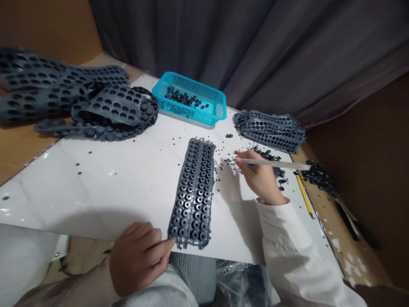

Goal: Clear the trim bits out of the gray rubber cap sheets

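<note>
A pale stick [275, 163] is pinched in the closed fingers of the right hand [260, 178]. The dark studded sheet [192, 192], laid flat on the white table [124, 181], is touched at its near left corner by the curled left hand [140, 256]; whether it is gripped cannot be told. Beyond, a blue basket [191, 114] is noted.

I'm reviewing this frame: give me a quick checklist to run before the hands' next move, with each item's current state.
1. Dark studded sheet lying on the white tabletop: ok.
2. Left hand at the sheet's near-left corner: ok; whether it pinches the edge, cannot tell.
3. Pale stick held in the right hand: ok.
4. Piece on the stick's tip: cannot tell, too small.
5. Surface beside the sheet free of loose black bits: not ok, many lie along its right side.
6. Blue basket upright, dark pieces inside: ok.
</note>
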The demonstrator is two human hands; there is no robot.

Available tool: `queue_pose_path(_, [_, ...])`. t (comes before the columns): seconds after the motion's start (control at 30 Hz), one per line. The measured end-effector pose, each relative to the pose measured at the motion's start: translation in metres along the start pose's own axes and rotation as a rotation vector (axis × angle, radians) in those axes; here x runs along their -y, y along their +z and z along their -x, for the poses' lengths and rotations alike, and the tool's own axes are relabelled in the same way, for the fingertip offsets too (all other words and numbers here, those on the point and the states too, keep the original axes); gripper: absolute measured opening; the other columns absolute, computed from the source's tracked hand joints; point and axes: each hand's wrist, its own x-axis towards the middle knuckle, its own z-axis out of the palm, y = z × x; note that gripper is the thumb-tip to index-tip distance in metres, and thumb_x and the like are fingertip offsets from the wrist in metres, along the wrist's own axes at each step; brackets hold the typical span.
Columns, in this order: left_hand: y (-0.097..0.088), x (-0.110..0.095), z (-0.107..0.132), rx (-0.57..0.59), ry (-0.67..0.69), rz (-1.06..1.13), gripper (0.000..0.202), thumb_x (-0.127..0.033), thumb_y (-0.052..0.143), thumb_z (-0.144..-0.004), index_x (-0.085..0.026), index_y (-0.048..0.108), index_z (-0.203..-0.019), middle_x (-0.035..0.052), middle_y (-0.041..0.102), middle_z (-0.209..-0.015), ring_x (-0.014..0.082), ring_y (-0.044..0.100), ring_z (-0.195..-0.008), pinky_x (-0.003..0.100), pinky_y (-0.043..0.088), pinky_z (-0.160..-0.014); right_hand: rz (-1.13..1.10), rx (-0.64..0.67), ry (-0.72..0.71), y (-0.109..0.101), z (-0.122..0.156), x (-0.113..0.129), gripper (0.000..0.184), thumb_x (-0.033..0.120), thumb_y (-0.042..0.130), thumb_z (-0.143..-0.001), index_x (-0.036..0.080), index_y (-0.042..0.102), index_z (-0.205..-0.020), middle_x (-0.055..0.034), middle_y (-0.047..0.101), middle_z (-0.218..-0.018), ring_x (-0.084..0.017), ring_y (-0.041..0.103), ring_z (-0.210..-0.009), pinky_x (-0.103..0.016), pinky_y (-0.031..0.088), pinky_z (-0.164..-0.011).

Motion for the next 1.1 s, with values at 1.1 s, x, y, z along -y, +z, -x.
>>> queue_pose_path(1.1, [0.001, 0.001, 0.001, 0.003, -0.004, -0.007, 0.013, -0.013, 0.059, -0.078, -0.021, 0.066, -0.084, -0.0015, 0.053, -0.060, 0.0157, 0.041, -0.060, 0.032, 0.030, -0.058, 0.403, -0.209, -0.009, 0.016, -0.010, -0.021, 0.017, 0.029, 0.048, -0.088, 0.018, 0.059, -0.082, -0.0038, 0.062, -0.061, -0.017, 0.054, -0.052, -0.026, 0.037, -0.053])
